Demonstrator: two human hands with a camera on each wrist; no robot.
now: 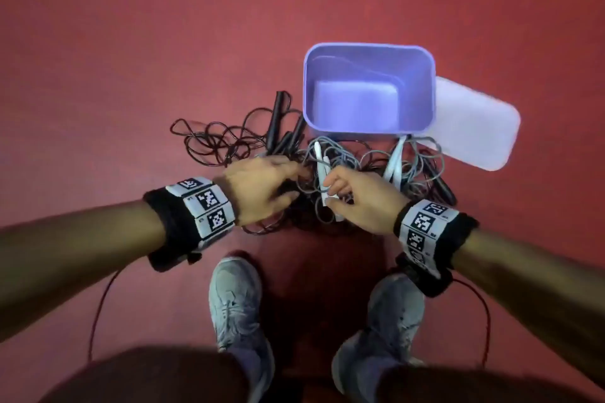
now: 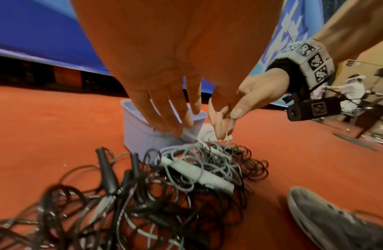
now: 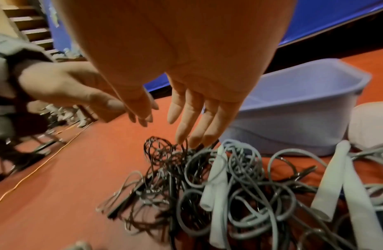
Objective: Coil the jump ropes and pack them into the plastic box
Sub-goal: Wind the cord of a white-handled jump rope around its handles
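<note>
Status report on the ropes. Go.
Left hand open, right hand open, both over the tangled jump ropes. Plastic box empty, lid off beside it.

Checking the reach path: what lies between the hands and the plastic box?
In the head view: tangled grey and black jump ropes with white handles lie before the plastic box.

In the head view the left hand (image 1: 262, 188) covers the middle of the tangled jump ropes (image 1: 327, 170), and its fingertips blur. The right hand (image 1: 360, 203) hides the white handles' (image 1: 322, 170) lower ends. The box (image 1: 370, 52) hides part of the lid (image 1: 474, 127). Both forearms run off-frame.
</note>
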